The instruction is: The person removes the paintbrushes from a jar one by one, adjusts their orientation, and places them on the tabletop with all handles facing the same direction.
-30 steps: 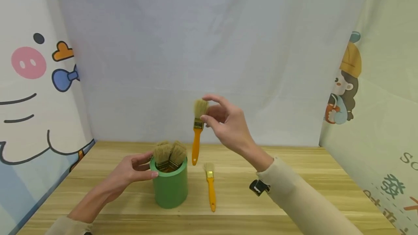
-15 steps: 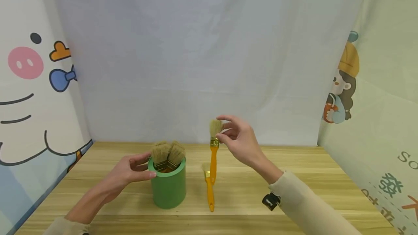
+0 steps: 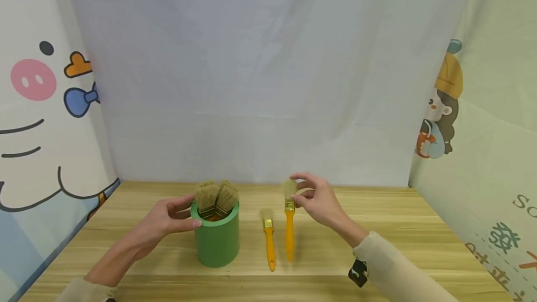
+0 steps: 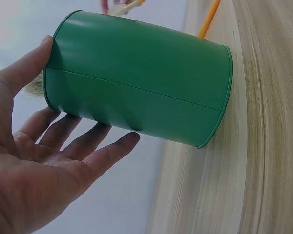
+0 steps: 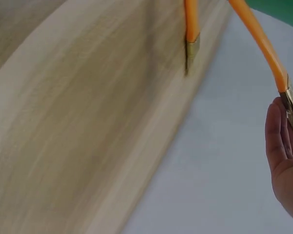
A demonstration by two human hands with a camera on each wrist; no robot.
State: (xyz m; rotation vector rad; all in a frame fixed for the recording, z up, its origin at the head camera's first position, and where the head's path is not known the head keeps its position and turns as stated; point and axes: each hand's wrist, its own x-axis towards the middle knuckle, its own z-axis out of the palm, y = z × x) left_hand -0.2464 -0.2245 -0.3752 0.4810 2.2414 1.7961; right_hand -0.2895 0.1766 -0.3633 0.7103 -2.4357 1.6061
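A green cylindrical pot (image 3: 218, 245) stands upright on the table, bristle ends of several paintbrushes (image 3: 207, 197) sticking up out of it. My left hand (image 3: 165, 218) holds the pot from the left, thumb at the rim, fingers against its side in the left wrist view. To the right, my right hand (image 3: 316, 203) pinches another paintbrush (image 3: 289, 227) by its ferrule and bristles. Its orange handle points down, the tip close over the table. Between pot and held brush lies a second orange-handled paintbrush (image 3: 270, 243), bristles away from me; the right wrist view shows its handle (image 5: 191, 22) too.
The wooden table (image 3: 377, 255) ends at a pale cloth backdrop (image 3: 260, 69). Printed cartoon cloths hang at the left (image 3: 33, 153) and right (image 3: 482, 153). A small black device (image 3: 358, 272) is worn at the right sleeve.
My right hand has moved down and to the right with the paintbrush, from above the lying brush to its right side, near the table. My left hand stays at the pot.
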